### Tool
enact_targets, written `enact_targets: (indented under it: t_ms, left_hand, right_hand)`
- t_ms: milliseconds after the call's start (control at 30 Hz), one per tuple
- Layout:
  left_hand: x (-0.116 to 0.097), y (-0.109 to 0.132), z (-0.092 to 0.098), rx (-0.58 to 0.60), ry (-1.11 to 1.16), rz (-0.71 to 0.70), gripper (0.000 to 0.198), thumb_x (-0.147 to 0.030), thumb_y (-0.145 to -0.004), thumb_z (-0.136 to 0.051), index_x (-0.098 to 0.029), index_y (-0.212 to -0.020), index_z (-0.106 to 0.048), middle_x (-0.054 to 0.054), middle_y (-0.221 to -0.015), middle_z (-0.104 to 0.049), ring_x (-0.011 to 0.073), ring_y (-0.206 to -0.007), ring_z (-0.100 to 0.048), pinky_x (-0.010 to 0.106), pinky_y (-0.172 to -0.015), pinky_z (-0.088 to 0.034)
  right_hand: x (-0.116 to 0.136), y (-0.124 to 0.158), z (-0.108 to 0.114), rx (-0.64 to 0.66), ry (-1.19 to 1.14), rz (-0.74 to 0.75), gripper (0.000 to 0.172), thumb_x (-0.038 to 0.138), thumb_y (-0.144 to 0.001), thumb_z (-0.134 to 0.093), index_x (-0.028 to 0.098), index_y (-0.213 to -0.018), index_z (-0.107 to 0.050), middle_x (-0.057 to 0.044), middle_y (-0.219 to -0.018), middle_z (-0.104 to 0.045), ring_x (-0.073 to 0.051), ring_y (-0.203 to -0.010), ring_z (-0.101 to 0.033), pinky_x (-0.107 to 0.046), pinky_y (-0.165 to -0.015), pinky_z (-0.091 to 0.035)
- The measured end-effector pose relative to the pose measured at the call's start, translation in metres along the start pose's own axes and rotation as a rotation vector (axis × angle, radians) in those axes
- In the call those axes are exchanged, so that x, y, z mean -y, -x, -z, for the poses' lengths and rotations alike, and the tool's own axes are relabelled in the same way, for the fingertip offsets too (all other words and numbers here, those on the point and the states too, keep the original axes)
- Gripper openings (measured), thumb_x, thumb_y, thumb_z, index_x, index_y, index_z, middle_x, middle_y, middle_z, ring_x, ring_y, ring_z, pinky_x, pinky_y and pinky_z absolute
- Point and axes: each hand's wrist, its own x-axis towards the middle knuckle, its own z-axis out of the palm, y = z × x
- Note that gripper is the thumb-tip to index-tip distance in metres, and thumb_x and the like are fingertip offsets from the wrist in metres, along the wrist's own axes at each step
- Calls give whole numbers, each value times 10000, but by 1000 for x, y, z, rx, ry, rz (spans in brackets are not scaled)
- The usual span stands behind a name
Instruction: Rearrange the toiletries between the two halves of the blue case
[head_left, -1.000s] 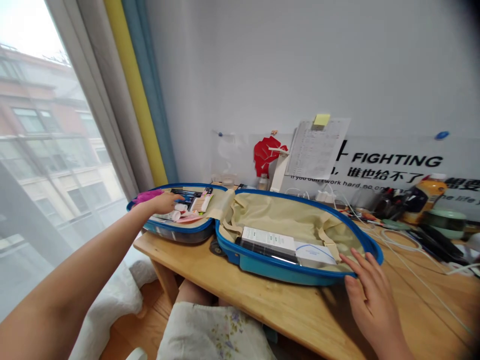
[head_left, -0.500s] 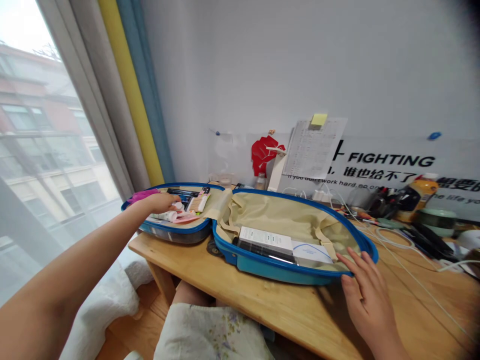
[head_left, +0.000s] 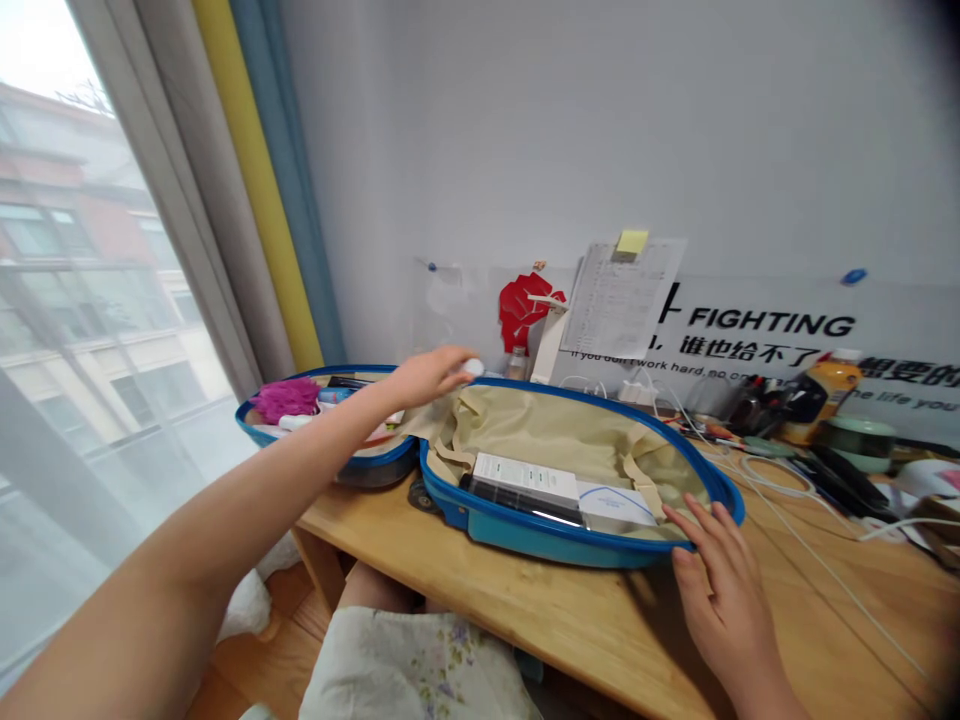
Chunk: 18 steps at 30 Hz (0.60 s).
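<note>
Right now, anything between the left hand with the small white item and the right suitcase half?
Nothing visible. The left hand holds the small white item above the hinge; the right suitcase half lies open below it.

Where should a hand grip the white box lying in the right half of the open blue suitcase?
Grip the white box across its narrow width, coming from above. It lies flat, a dark box tight against its near long side, so the top and far side are freest.

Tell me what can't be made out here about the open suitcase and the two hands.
Head view only:
- Small white thing at the left hand: mostly wrapped by the fingers, its kind unclear.
- Left half of the suitcase: the forearm covers part of its contents.
- White boxes: print too small.
- Right hand: wrist cut off by the bottom edge.
</note>
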Motion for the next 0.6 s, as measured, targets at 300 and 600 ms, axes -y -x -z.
enact_targets:
  t_ms: [300, 600]
  left_hand:
    - [-69, -75, -84, 399, 185, -167, 354, -366, -906, -486, -235, -1225, -565, 41, -1235, -621, 190, -1074, -580, 252, -902, -413]
    - [-67, -73, -122, 579, 160, -78, 399, -385, -876, -535, -255, -1253, -560, 32, -1211, -640, 175, -1022, -605, 247, -847, -444]
  right_hand:
    - [5, 0, 2, 7, 7, -19, 367, 359, -933, -379, 244, -1231, -560, -94, -1331, -555, -296, -1361, -373, -544, -1050, -380]
    - [7, 0, 4, 14, 10, -12, 358, 341, -934, -381, 241, -1232, -552, -94, -1339, -547, -290, -1365, -368, -542, -1048, -384]
